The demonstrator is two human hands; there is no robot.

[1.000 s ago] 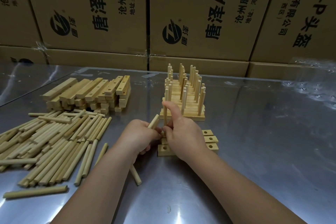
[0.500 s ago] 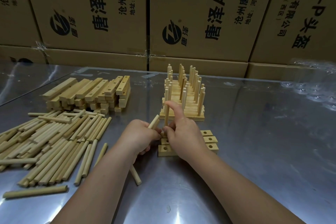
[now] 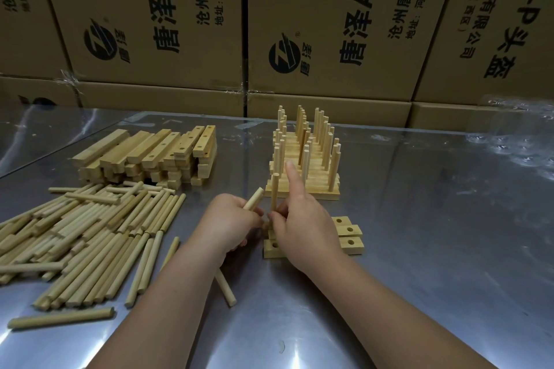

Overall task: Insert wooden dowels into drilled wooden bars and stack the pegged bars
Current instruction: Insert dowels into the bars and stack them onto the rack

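Boxes [image 3: 156, 18] behind read 唐泽, AH, 沧州唐泽; the far-right one reads 头盔. Both forearms reach in from below. Left hand [image 3: 230, 220] is fisted round a tilted dowel [image 3: 254, 198]. Right hand [image 3: 302, 231] pinches an upright dowel [image 3: 274, 193], index finger raised, base hidden, at the left end of three drilled bars [image 3: 350, 239] just before the pegged stack [image 3: 302, 172].

Single head-worn view
Faces forward and down, close over shiny grey metal table [image 3: 434, 249]; brown cardboard boxes [image 3: 144, 9] beyond.

Steel table [image 3: 419, 249] bears loose dowels [image 3: 90, 237], drilled bars [image 3: 150, 156], pegged stack [image 3: 302, 165].
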